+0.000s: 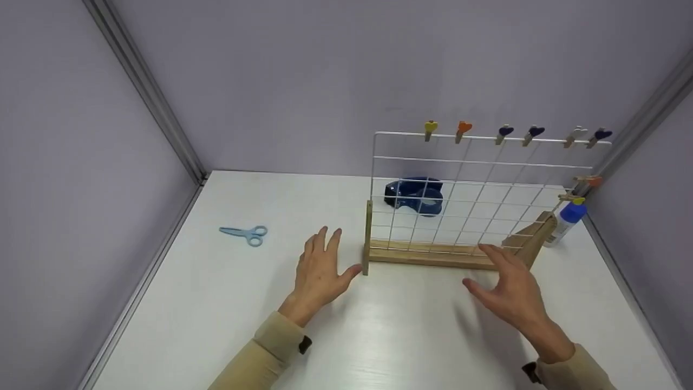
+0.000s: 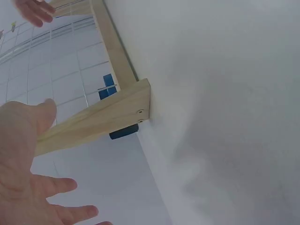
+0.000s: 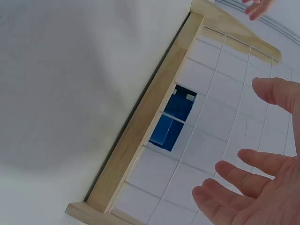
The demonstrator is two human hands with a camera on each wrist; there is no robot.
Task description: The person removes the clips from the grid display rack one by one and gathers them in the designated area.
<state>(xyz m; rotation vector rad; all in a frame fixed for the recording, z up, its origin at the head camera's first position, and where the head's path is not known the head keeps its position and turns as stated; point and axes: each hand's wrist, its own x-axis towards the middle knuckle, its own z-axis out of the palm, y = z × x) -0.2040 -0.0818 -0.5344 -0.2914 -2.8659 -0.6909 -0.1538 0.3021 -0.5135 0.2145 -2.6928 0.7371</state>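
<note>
A white wire grid [image 1: 458,161] stands upright in a wooden base [image 1: 433,260]. Heart-topped clothespins [image 1: 463,130] in yellow, orange, white and dark colours are clipped along its top wire. My left hand [image 1: 319,273] is beside the stand's left wooden end piece [image 2: 112,107], fingers spread and thumb tip right at the wood. In front of the stand's right end is my right hand [image 1: 511,290], its thumb and fingers apart with nothing between them. Both palms face inward in the head view.
Behind the grid sits a dark blue tape dispenser [image 1: 416,196]. Light blue scissors [image 1: 247,234] lie at the left of the white table [image 1: 227,309]. A blue-capped glue bottle [image 1: 566,221] stands behind the right end piece, and more clothespins [image 1: 589,180] are at the grid's right edge.
</note>
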